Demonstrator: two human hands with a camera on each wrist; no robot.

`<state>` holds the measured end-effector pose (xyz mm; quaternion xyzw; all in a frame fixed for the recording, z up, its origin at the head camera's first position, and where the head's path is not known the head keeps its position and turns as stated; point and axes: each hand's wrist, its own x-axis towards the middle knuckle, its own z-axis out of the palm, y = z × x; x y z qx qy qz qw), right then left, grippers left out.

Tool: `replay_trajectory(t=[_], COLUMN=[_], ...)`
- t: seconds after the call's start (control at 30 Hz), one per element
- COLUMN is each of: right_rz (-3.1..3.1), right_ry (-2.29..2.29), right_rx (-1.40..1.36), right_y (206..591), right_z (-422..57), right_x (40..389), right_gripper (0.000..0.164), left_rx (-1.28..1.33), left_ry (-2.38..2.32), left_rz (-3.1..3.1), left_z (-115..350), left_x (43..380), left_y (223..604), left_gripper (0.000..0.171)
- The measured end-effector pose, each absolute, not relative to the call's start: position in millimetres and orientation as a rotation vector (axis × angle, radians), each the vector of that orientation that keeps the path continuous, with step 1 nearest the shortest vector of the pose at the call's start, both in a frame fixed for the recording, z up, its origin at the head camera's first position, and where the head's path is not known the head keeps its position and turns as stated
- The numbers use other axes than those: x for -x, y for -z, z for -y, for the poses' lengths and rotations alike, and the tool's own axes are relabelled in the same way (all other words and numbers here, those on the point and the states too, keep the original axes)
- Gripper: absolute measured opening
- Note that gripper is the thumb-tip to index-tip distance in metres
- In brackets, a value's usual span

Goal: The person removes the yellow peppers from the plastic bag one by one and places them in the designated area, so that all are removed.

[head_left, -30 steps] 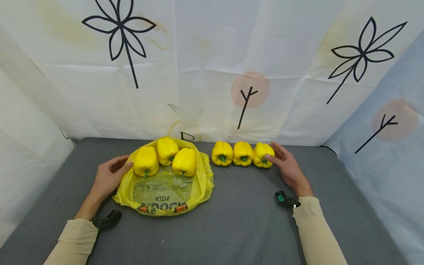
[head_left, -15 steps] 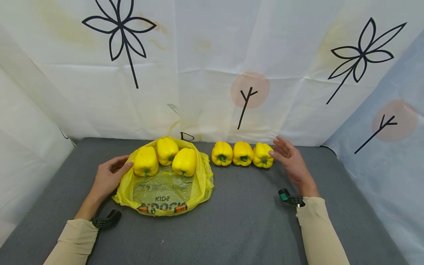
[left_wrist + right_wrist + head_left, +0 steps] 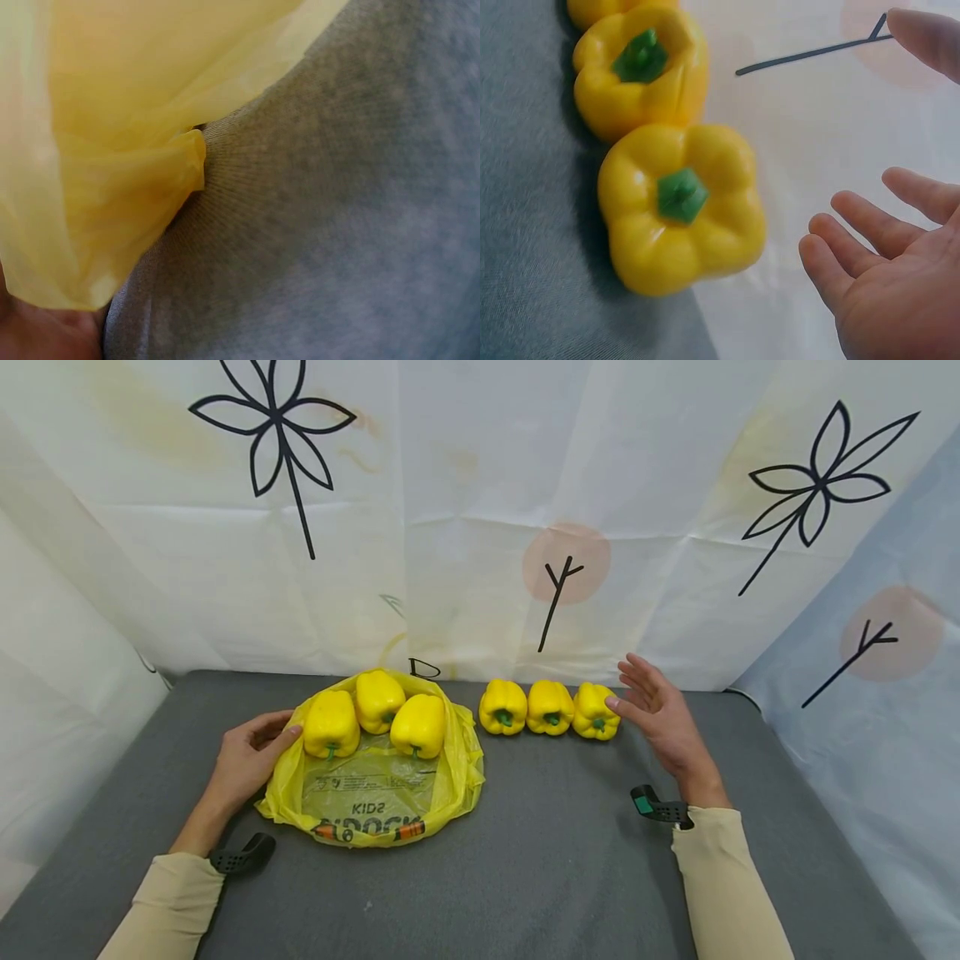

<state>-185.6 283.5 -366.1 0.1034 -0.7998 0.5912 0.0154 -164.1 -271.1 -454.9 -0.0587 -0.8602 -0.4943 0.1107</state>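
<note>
A yellow plastic bag (image 3: 367,789) lies with its mouth spread wide, printed text showing inside. Three yellow bell peppers sit in its far part: a left pepper (image 3: 331,725), a back one (image 3: 378,701) and a right one (image 3: 417,727). My left hand (image 3: 247,760) grips the bag's left rim, thumb beside the left pepper; the left wrist view is mostly bag film (image 3: 127,172). To the bag's right, three more bell peppers stand in a row, stems facing me. My right hand (image 3: 666,727) hovers with spread fingers just right of the end pepper (image 3: 682,210), holding nothing.
The row's other peppers are the left one (image 3: 503,707) and the middle one (image 3: 551,707). A grey cloth-covered table (image 3: 540,860) lies beneath everything. Close behind the row hangs a white printed curtain (image 3: 465,593), with more curtain along both sides.
My right hand has come off the end pepper, rising and shifting slightly right as its fingers spread. The left hand, bag and peppers look unchanged.
</note>
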Motion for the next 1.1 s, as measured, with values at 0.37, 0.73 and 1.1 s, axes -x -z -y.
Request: replay_trajectory(t=[0.37, 0.73, 1.1], right_rz=[2.438, 2.448, 2.42], right_ry=[-1.843, -1.878, -1.919], right_rx=[-0.397, -0.508, -0.649], right_y=[354.3, 352.6, 345.7], right_z=[-265.5, -237.5, -202.9], right_x=[179.3, 176.0, 171.9], right_gripper=[0.076, 0.076, 0.079], left_rx=[0.184, 0.185, 0.188], left_ry=[1.472, 1.453, 1.461], left_rz=[2.514, 2.524, 2.525], left_z=[271.6, 272.4, 272.5], left_x=[165.8, 165.2, 165.3], left_y=[456.5, 455.7, 455.2], left_gripper=[0.044, 0.043, 0.044])
